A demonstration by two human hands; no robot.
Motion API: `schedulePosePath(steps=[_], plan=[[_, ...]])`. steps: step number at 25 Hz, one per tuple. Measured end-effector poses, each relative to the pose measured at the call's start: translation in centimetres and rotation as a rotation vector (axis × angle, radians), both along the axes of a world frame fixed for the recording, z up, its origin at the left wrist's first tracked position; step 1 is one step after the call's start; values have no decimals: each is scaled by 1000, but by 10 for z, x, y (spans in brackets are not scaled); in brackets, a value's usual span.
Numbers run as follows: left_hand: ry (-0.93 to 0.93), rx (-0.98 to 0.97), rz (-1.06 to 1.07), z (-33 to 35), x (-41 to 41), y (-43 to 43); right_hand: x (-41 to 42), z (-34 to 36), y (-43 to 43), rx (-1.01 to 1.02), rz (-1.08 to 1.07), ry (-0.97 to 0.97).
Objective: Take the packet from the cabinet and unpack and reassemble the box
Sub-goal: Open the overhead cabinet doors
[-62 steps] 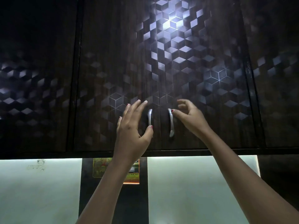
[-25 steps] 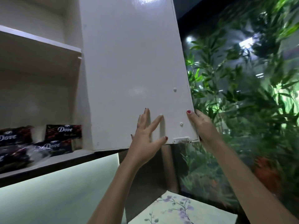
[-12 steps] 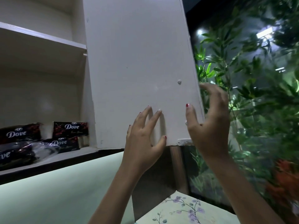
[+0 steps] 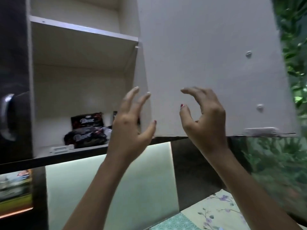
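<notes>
Both hands are up and hold nothing: the left hand [image 4: 131,128] has spread fingers, the right hand [image 4: 203,120] is half curled. About 2 dark packets [image 4: 86,130] (blurry) lie on the cabinet's bottom shelf [image 4: 54,151], beside the open door [image 4: 207,63].

Wall cabinet [image 4: 79,90] occupied upper frame, pale interior, one shelf board [image 4: 83,31] across the upper left. Right door [image 4: 216,63] stood swung open, pale inner face showing two screw heads. Dark glossy left door [image 4: 13,80] at the left edge carried a curved metal handle [image 4: 7,117]. Lit pale-green wall panel [image 4: 108,188] glowed below the cabinet. Green foliage [image 4: 295,55] filled the right edge. Floral-patterned surface [image 4: 216,211] lay at lower right.
</notes>
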State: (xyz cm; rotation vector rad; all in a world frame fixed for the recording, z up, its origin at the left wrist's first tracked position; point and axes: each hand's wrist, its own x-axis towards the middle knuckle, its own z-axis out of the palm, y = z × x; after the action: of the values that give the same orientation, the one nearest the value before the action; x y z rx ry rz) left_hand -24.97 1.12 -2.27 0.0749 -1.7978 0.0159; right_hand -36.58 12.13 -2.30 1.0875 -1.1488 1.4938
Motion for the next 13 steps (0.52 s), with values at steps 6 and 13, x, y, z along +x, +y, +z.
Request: schedulePosePath(steps=[6, 13], plan=[[87, 1, 238, 6, 133, -79, 96, 13, -127, 175, 620, -211], [-16, -48, 503, -2, 245, -143, 214, 30, -258, 524, 1194, -341]])
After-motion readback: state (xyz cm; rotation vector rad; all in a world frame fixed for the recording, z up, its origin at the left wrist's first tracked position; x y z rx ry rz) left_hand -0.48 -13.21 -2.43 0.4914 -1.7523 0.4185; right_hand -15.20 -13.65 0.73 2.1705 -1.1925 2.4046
